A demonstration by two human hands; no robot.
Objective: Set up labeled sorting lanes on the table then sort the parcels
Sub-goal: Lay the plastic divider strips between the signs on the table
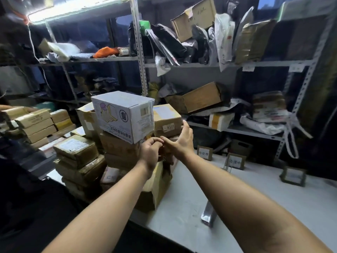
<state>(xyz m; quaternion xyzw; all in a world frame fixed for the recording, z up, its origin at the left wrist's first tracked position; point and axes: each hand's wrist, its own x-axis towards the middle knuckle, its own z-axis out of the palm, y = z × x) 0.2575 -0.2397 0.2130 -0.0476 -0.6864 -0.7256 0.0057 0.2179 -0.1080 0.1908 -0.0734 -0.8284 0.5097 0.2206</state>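
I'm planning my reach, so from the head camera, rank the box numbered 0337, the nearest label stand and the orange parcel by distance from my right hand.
From the right hand:
1. Box numbered 0337, just behind the fingers.
2. Nearest label stand, on the table to its right.
3. Orange parcel, on the upper left shelf.

Both forearms are bare to the elbow, with no sleeves, gloves, watch or rings on the hands point(164, 148).
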